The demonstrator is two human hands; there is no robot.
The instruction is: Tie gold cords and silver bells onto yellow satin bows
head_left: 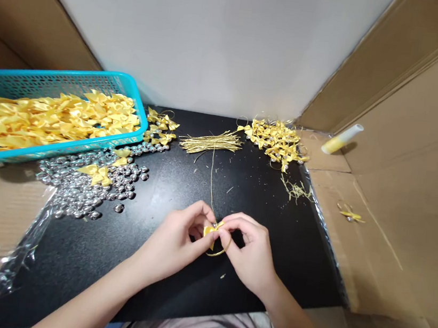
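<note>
Near the front middle of the black table, my left hand [187, 235] is closed with thumb and fingers pinching a yellow ribbon bow [210, 231]. My right hand [248, 248] meets it from the other side, its thumb and forefinger pinched on the bow's right part. A thin gold cord [212, 179] runs from the bow up toward the back of the table, and a loop of cord [215, 253] hangs below the fingers. A small silvery bit shows at the bow's top; the fingers hide most of the knot area.
A turquoise basket [126, 84] full of yellow bows stands at the left. Silver bells [94, 190] lie scattered before it. Gold cords [209, 142] are bundled at the back, with finished-looking bows [274, 139] heaped right. Cord scraps [296, 189] and a white-yellow tube [342, 139] are further right.
</note>
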